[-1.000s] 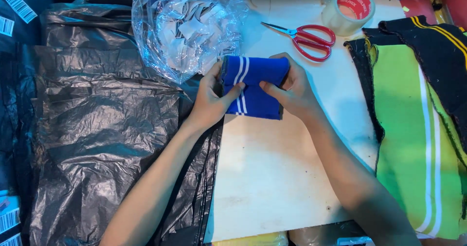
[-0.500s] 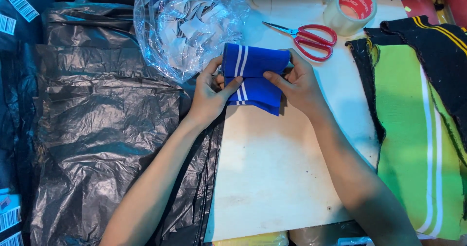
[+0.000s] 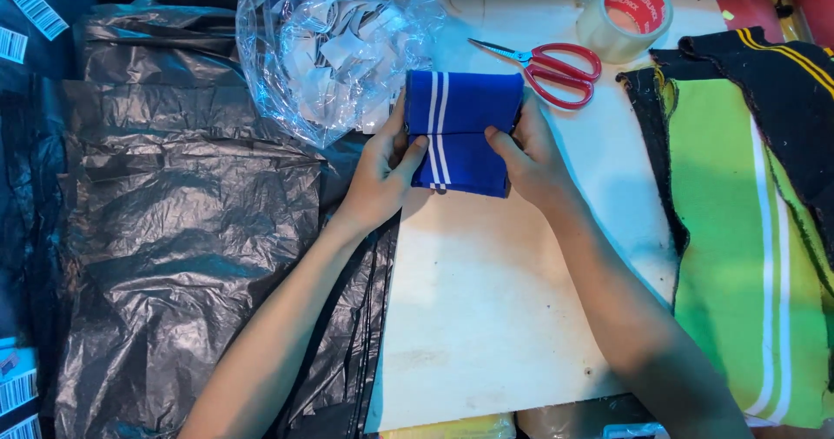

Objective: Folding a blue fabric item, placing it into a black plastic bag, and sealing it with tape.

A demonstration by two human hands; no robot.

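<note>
Left hand (image 3: 380,177) and right hand (image 3: 532,163) clamped on folded blue cloth (image 3: 463,132) over white table (image 3: 486,317), clear bag (image 3: 334,44) just behind, white barcode labels (image 3: 26,18) cut off top-left.

Folded blue knit cloth (image 3: 465,131), two white stripes near its left edge, lying flat on the white table top; seems doubled over, fold line across its middle.
</note>
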